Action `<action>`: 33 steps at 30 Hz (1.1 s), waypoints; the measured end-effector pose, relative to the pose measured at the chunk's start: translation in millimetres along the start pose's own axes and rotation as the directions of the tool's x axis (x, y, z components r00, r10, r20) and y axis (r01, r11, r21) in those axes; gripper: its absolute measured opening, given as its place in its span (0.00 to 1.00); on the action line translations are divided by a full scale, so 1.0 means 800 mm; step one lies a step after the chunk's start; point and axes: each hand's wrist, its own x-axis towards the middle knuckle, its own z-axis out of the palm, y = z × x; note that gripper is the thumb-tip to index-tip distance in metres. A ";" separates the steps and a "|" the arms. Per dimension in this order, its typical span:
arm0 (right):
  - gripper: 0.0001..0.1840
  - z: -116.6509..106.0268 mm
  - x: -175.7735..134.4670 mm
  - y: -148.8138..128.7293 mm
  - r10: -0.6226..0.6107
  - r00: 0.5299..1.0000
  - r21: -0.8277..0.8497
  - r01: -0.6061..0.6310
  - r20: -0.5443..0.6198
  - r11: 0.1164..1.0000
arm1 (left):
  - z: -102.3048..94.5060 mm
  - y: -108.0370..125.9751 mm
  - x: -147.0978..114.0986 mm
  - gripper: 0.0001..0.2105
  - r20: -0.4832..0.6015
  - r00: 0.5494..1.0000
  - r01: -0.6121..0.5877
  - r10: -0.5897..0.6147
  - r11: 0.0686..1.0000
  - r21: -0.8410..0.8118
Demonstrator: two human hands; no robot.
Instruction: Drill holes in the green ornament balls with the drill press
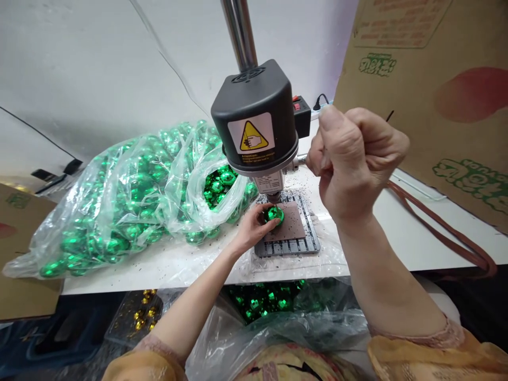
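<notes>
Under the head of a small black bench drill press [256, 121], my left hand [254, 227] grips a shiny green faceted ball [274, 214] between thumb and fingers. The ball rests on a brownish pad [291, 225] atop the grey slotted base plate [278, 247]. Dark shavings lie scattered over pad and plate. My right hand [349, 159] is raised at the machine's right side, its fingers curled around the metal feed lever [302, 160], most of which they cover. The drill head hides the tool's tip, so I cannot tell whether it touches the ball.
A clear plastic bag [130, 196] full of green balls lies left, its mouth facing the machine. More green balls [270, 301] sit in plastic below the table edge. Cardboard boxes [420, 106] stand right and left. A brown strap [444, 238] lies at right; gold balls [145, 312] are lower left.
</notes>
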 end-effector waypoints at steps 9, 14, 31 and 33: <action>0.29 0.003 0.000 -0.007 -0.006 1.000 0.071 0.006 -0.004 0.997 | 0.036 -0.011 -0.012 0.22 -0.168 0.981 -0.085 0.092 0.995 0.050; 0.29 -0.001 -0.006 -0.004 0.008 1.000 0.082 -0.007 -0.013 0.997 | 0.043 -0.013 -0.015 0.21 -0.215 0.972 -0.090 0.091 0.996 0.016; 0.28 -0.008 -0.039 0.015 -0.179 0.973 0.085 0.193 -0.148 0.977 | 0.042 -0.013 -0.015 0.20 -0.191 0.974 -0.122 0.120 0.993 0.002; 0.28 -0.011 -0.042 0.018 -0.169 0.976 0.088 0.182 -0.136 0.979 | 0.042 -0.012 -0.015 0.20 -0.190 0.974 -0.124 0.123 0.992 0.007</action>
